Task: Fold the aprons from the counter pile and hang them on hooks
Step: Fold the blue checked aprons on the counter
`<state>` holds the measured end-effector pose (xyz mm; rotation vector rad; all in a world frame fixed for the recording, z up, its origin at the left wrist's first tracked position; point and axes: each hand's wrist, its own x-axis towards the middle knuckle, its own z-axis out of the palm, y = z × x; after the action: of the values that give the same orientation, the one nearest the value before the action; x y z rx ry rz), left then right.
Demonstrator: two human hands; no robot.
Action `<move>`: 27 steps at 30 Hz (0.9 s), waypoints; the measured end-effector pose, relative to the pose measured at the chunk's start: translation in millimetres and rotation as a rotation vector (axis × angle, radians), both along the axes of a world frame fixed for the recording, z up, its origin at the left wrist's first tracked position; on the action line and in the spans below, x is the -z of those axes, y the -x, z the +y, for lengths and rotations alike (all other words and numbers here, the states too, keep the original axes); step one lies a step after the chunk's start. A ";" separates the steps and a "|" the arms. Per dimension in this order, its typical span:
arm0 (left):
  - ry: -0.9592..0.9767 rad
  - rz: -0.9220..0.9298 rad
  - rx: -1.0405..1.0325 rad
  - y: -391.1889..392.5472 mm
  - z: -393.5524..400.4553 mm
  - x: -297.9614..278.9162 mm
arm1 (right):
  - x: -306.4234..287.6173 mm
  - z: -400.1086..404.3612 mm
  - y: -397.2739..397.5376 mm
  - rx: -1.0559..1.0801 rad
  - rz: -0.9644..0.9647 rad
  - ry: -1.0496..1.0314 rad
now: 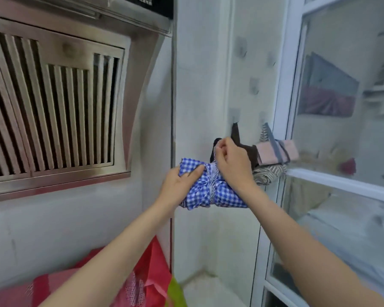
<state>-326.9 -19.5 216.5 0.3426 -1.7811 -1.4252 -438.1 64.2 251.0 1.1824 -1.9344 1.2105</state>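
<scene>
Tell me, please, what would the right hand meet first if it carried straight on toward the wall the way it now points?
Probably the dark brown apron hanging just behind the right hand, then the wall. Depth is unclear.

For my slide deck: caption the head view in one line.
Both hands, left hand and right hand, hold a rolled blue checked apron below wall hooks, beside two bundles already hung.

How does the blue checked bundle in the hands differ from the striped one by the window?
The blue checked bundle is gingham; the striped bundle is beige with slanted stripes and a pink panel. The blue one is held up by the left hand and right hand, not yet hung; the striped one already hangs from a wall hook. Both are folded aprons bound with their own straps.
</scene>
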 end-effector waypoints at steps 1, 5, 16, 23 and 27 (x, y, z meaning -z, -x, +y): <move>0.086 -0.013 -0.046 18.7 3.7 -7.2 | -8.8 4.9 17.3 -0.056 -0.019 -0.017; 0.399 -0.076 -0.206 92.3 18.4 -35.5 | -54.3 21.3 85.7 -0.248 -0.256 0.005; 0.367 -0.106 -0.449 195.8 3.7 -57.2 | -89.3 -26.9 196.2 -0.360 -0.560 0.091; 0.411 -0.142 -0.459 204.0 -5.2 -55.4 | -85.7 -43.5 214.0 -0.291 -0.589 0.090; 0.422 -0.133 -0.464 203.6 -7.1 -52.0 | -88.0 -44.4 221.4 -0.373 -0.639 0.045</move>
<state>-530.5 -26.6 268.4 0.5885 -1.8962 -0.6984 -659.5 19.8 339.0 1.2723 -2.1560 2.0137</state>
